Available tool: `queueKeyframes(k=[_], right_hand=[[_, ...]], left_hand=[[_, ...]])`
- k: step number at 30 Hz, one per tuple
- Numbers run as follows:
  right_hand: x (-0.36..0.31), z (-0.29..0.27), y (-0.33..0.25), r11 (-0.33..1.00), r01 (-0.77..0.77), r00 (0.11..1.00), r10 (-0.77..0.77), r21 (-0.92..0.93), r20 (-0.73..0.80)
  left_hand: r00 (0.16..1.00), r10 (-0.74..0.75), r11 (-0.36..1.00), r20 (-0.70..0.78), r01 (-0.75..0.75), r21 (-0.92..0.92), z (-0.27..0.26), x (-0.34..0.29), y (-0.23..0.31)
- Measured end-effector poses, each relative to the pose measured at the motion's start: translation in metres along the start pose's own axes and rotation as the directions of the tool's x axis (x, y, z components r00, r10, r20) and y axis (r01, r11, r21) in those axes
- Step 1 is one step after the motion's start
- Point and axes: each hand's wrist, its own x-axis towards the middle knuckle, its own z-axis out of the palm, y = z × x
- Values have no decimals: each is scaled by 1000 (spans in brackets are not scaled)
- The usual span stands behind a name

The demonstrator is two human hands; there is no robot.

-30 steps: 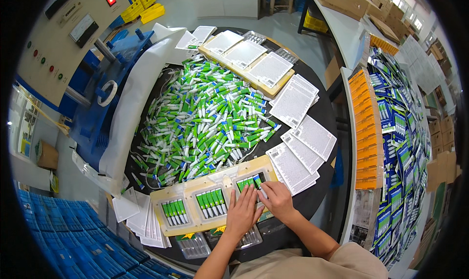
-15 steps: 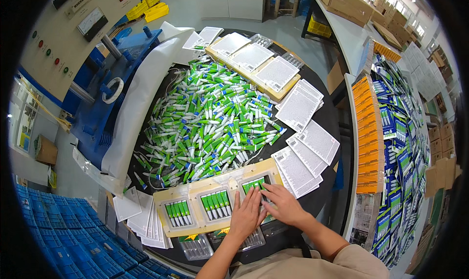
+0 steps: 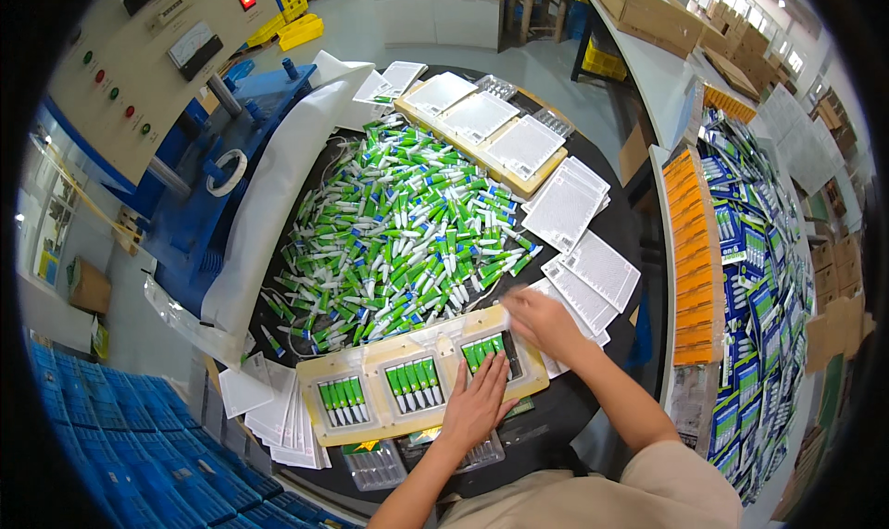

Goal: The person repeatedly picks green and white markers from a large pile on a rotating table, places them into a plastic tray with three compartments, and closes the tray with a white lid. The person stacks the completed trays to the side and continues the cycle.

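Observation:
Flat over the lower part of the green-and-white tubes (image 3: 480,351) in the right-hand compartment of the cream tray (image 3: 370,434) lies my left hand (image 3: 478,407), its fingers stretched out. The tray's other two compartments each hold a row of similar tubes (image 3: 413,385), standing side by side in clear blisters. My right hand (image 3: 544,323) is above the tray's upper right corner, near the white printed cards (image 3: 583,291). Motion smears its fingers, so I cannot make out whether they hold anything. Beyond the tray lies a big heap of loose tubes (image 3: 398,233).
A second cream tray (image 3: 523,182) topped with white cards stands at the far side of the round black table (image 3: 607,381). Blue machinery (image 3: 176,242) with a control panel is at left. Blue crates (image 3: 120,427) sit lower left; packed blister cards (image 3: 741,298) fill the right.
My right hand has lifted away from the right compartment, up and over the tray's corner. My left hand has shifted slightly and stays on the tubes.

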Motion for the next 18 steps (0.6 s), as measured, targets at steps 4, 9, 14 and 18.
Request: queueKeyframes(k=[4, 9, 14, 18], right_hand=[[-64, -18, -23, 940, 299, 947, -271, -162, 171], [-70, 18, -20, 911, 270, 959, -228, -311, 166], [-70, 2, -23, 918, 247, 968, -224, -309, 110], [-71, -64, 23, 870, -228, 974, 201, -438, -107]], left_hand=[[1000, -5, 1000, -15, 5, -21, 3, -1, 0], [1000, -4, 1000, -25, 4, -17, 6, 0, -1], [1000, -10, 998, 14, 11, -57, 1, 0, -2], [1000, 15, 998, 6, -15, -60, -6, 0, 4]])
